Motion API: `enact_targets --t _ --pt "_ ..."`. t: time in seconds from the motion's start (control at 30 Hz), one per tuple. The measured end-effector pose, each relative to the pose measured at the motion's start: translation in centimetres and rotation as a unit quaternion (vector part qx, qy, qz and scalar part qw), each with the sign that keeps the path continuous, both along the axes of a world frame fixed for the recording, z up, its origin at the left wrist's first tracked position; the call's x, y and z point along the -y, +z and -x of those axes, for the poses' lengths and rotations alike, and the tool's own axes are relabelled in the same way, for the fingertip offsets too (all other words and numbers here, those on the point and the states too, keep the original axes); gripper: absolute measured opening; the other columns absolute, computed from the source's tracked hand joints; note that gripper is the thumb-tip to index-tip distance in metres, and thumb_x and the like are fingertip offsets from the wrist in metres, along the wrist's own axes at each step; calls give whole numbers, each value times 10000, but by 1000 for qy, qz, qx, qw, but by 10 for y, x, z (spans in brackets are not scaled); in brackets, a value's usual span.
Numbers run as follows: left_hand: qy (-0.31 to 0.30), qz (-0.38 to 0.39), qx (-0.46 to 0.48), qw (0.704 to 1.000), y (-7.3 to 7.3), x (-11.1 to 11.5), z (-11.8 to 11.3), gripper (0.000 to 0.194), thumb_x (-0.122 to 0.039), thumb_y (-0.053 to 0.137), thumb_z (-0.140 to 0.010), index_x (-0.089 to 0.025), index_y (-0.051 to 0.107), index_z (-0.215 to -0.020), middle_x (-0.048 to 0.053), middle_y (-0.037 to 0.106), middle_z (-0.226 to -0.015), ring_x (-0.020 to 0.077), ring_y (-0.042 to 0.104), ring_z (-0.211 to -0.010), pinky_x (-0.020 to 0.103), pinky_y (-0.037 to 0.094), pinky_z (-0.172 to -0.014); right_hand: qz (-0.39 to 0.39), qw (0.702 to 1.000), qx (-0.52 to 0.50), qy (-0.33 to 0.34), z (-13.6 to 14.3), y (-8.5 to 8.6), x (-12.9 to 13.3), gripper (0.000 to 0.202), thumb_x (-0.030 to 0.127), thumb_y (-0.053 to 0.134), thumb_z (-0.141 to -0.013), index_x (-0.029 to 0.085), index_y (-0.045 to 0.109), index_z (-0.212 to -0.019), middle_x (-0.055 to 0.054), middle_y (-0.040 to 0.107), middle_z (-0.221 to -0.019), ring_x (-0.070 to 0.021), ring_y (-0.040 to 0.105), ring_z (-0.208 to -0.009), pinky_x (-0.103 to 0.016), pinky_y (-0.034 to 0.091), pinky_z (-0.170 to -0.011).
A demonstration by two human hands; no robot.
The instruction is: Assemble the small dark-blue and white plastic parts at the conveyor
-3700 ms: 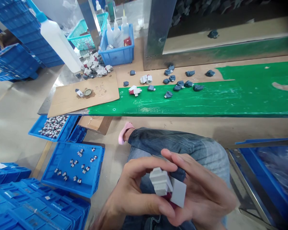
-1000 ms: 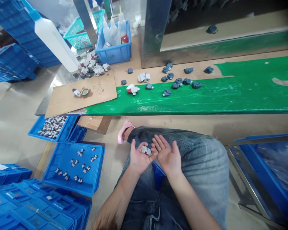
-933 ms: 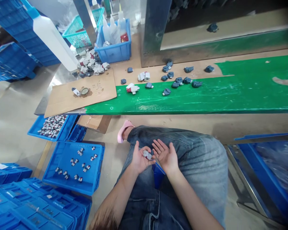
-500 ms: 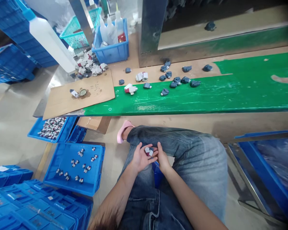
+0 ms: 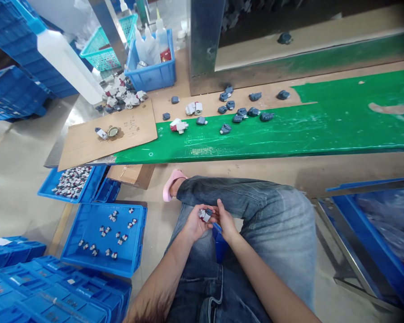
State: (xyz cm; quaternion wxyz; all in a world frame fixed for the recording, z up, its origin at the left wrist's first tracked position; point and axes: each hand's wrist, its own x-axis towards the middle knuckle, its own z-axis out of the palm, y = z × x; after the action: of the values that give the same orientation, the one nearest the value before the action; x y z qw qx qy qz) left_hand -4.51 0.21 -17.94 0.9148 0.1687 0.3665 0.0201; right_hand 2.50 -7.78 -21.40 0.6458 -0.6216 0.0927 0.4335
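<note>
A small plastic toy part [image 5: 205, 216], white and grey with a dark blue end and a touch of dark red, rests in my left hand [image 5: 193, 226]. The fingers of that hand curl round it above my lap. Close against its right side is my right hand [image 5: 226, 222], thumb raised and apart from the fingers, whose tips reach the part or the left fingertips; which one I cannot tell. On the green bench top [image 5: 289, 130] ahead lie several dark blue toy pieces [image 5: 225, 129] and a white and red toy part [image 5: 178, 126].
Left of my legs, a blue tray [image 5: 121, 264] holds several small assembled parts. Behind it stands another blue bin [image 5: 47, 186] full of parts. Cardboard [image 5: 134, 139] with a small metal cap [image 5: 113, 131], a parts heap [image 5: 121, 94] and a blue basket of bottles [image 5: 155, 78] occupy the bench's left end.
The toy part has turned and shifted slightly left in my left hand, whose fingers have curled in more. My right hand has moved slightly left with it. The view has shifted a little.
</note>
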Motion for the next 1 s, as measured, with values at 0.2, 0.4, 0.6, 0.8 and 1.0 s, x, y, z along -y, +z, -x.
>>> enact_targets --t 0.2,0.4,0.6,0.8,1.0 --pt "17 -9 -1 1000 -1 2 -1 236 -336 622 -729 -108 574 -687 7 534 -601 87 512 -488 160 308 -384 -4 1000 -22 -13 -1 0 -1 439 558 502 -767 174 617 -587 -59 652 -590 -142 608 -529 -224 485 -479" --pt "28 -8 -3 1000 3 1 -2 266 -348 521 -802 -102 603 -864 52 596 -730 95 524 -509 178 356 -407 -2 999 -22 -35 0 2 -2 391 529 528 -768 181 592 -603 -18 597 -504 -121 550 -438 -219 449 -426" --pt "18 -2 -24 1000 5 -2 -2 307 -311 362 -874 -103 578 -938 66 600 -725 126 559 -540 215 415 -447 16 999 -28 -43 1 7 -4 360 477 512 -800 186 576 -597 -25 613 -512 -146 604 -520 -218 450 -447" --pt "15 2 -35 999 2 -5 2 318 -312 326 -894 -120 575 -938 52 596 -692 134 564 -548 233 439 -485 39 997 -45 -38 4 3 -6 369 460 470 -833 190 559 -596 -13 621 -529 -132 604 -533 -206 444 -473" --pt "12 -5 -33 999 2 -5 3 314 -313 325 -898 -121 569 -945 49 599 -693 132 563 -563 234 440 -513 38 998 -40 -33 6 4 -7 384 491 479 -817 192 535 -584 17 555 -461 -114 547 -463 -203 420 -464"
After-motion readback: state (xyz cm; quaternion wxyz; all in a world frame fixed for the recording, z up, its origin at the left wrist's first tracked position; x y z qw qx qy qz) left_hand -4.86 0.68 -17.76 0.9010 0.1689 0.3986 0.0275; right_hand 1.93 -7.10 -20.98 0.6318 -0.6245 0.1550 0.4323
